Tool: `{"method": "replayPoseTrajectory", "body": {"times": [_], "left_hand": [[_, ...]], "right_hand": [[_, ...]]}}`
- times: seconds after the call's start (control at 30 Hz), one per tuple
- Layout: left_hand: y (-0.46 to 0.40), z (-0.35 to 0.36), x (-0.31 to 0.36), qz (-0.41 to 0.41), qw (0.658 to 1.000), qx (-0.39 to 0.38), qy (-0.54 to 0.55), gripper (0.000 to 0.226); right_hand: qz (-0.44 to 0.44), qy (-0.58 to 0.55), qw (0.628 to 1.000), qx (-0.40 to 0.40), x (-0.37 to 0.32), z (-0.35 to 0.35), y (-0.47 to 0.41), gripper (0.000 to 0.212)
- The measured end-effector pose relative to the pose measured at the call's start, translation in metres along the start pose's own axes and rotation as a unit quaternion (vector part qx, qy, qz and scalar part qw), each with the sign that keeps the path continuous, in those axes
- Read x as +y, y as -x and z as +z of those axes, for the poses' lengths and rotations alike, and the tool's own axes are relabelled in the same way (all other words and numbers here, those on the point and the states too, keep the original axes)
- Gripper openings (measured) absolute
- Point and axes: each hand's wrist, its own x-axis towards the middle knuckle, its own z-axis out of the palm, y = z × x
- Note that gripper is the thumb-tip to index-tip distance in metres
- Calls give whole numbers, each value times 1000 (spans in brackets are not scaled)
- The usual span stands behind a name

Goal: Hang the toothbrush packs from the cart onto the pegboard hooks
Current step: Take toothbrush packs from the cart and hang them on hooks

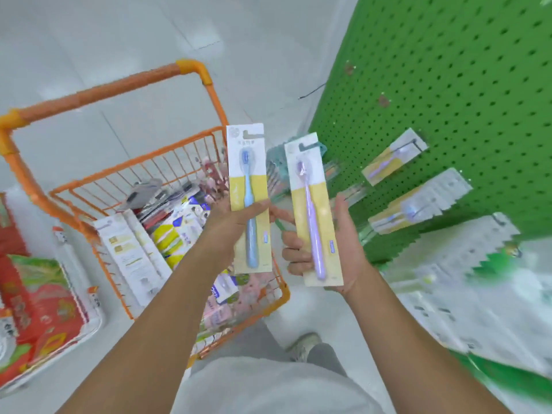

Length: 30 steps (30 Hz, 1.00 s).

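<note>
Left hand fingers pinch blue pack; right hand fingers pinch purple pack before pegboard.

Left hand holds a blue toothbrush pack, right hand a purple pack, above the cart.

We're in bright, even, shadowless light, no source in view. Motion blur smears the orange cart and the red bags at left, and the white packs at lower right break into jagged streaks. Wide-angle bending curves the green pegboard. Sharpest are the two raised toothbrush packs at centre.
</note>
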Motion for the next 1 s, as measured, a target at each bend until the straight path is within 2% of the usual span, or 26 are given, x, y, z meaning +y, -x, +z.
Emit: {"method": "replayPoseTrajectory", "body": {"times": [0.1,0.27,0.3,0.37,0.4,0.47,0.53,0.63,0.8,0.9,1.0], "left_hand": [[12,44,-6,24,999,-36,-33,3],[30,101,-17,35,992,-98,-73,5],[31,107,-21,26,992,-104,-70,14],[30,117,-27,0,993,-103,-55,37],[29,121,-31,-10,994,-88,-60,41],[23,126,-36,-5,994,-46,-98,31],[18,128,-35,-12,992,-42,-116,28],[3,127,-29,-29,989,-72,-124,32],[-30,116,-23,-25,982,-88,-163,34],[-51,102,-21,-25,974,-104,-200,34],[-69,95,-17,-22,968,-115,-223,35]], "right_hand": [[-50,0,998,-33,-5,-12,39,85],[-98,15,995,-8,-14,-35,89,82],[-106,9,994,-5,-14,-39,96,81],[-109,2,993,44,-11,-44,108,77],[-109,18,990,93,-10,-44,112,72],[-122,99,964,215,-6,-43,114,58],[-141,194,925,295,-4,-43,110,48],[-178,255,889,336,-8,-39,100,37],[-228,220,862,395,-29,-33,85,17],[-257,216,825,455,-52,-37,73,13],[-242,256,806,476,-75,-41,61,10]]}}
